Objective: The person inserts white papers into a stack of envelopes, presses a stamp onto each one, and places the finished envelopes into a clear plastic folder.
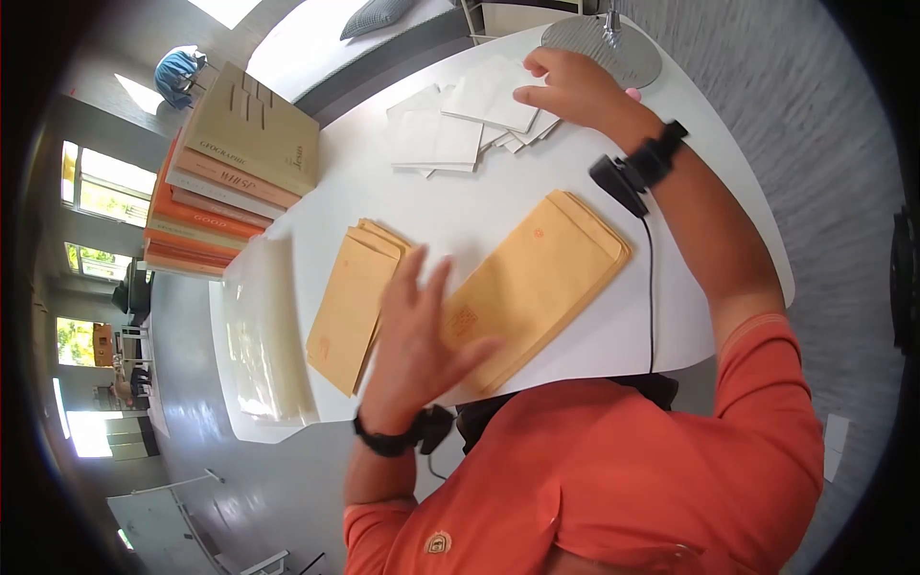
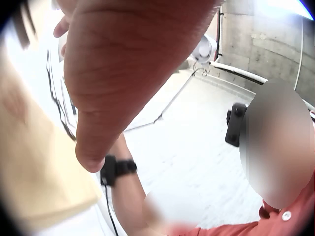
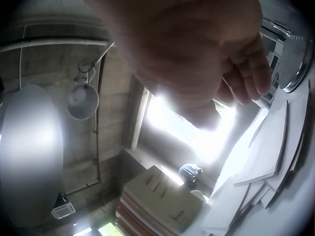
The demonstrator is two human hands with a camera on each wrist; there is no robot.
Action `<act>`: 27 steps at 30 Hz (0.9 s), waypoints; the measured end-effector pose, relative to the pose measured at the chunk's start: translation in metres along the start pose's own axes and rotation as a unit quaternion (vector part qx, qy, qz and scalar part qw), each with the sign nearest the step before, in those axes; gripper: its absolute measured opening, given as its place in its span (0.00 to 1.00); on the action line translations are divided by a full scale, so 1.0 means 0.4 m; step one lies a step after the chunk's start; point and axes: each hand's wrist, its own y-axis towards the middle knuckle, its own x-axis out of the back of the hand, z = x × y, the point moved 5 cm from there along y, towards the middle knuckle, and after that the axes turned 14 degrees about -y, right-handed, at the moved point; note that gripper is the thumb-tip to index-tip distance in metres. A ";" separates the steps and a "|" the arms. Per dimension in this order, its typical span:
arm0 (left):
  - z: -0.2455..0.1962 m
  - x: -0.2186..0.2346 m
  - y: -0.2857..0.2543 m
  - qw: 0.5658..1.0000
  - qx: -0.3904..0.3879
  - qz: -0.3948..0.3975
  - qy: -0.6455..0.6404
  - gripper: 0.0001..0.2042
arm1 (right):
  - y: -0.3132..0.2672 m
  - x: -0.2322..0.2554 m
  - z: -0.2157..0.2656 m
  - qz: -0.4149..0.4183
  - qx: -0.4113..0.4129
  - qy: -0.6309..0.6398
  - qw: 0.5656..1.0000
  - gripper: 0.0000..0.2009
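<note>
My left hand (image 1: 419,335), blurred with fingers spread, hovers between two stacks of tan envelopes; it holds nothing. The larger stack (image 1: 551,278) lies right of it, the smaller stack (image 1: 350,307) left of it. At the back of the table my right hand (image 1: 575,91) is over the right edge of a loose pile of white cards (image 1: 436,134), fingers slightly bent, nothing seen in its grasp. In the right wrist view the cards (image 3: 266,147) lie below and beside the right hand (image 3: 197,64). The left wrist view shows the left hand (image 2: 128,59) beside tan envelopes (image 2: 39,162).
A row of books (image 1: 254,129) stands at the table's left back. Clear plastic sleeves (image 1: 264,326) lie along the left edge of the white table (image 1: 460,196). A round metal lamp base (image 1: 637,67) sits at the back right. A cable (image 1: 652,297) runs down from the right wrist camera.
</note>
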 end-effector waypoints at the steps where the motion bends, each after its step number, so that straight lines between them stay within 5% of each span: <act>1: -0.033 -0.032 0.020 1.000 0.002 0.013 0.004 0.49 | 0.018 -0.031 -0.002 -0.002 0.003 -0.002 1.000 0.24; 3: -0.076 -0.085 0.061 1.000 -0.006 0.020 0.008 0.50 | 0.050 -0.070 0.005 0.029 -0.023 -0.158 0.987 0.33; 7: -0.072 -0.154 0.084 0.997 0.003 0.068 0.045 0.51 | 0.039 -0.093 0.016 0.135 -0.066 -0.223 0.963 0.36; 18: -0.070 -0.117 0.075 0.997 0.040 0.072 0.014 0.49 | 0.016 -0.100 -0.002 0.020 -0.079 -0.269 0.960 0.36; 21: -0.072 -0.083 0.060 0.999 0.032 0.043 0.009 0.51 | 0.020 -0.108 -0.065 -0.013 -0.064 -0.111 0.992 0.32; 22: -0.074 -0.068 0.054 0.999 0.029 0.033 0.000 0.51 | 0.015 -0.103 -0.090 -0.001 -0.072 0.065 0.995 0.28; 23: -0.075 -0.054 0.048 0.999 0.028 0.034 0.000 0.51 | 0.009 -0.092 -0.096 0.012 -0.079 0.239 0.968 0.24; 24: -0.076 -0.037 0.041 1.000 0.020 0.019 -0.007 0.51 | 0.005 -0.081 -0.097 0.011 -0.081 0.239 0.968 0.24; 26: -0.071 -0.007 0.022 1.000 0.006 -0.008 -0.012 0.52 | -0.014 -0.057 -0.101 -0.035 -0.078 0.527 0.846 0.18; 27: -0.063 0.003 0.012 1.000 0.005 -0.005 -0.011 0.52 | -0.027 -0.027 -0.085 -0.037 -0.081 0.528 0.845 0.18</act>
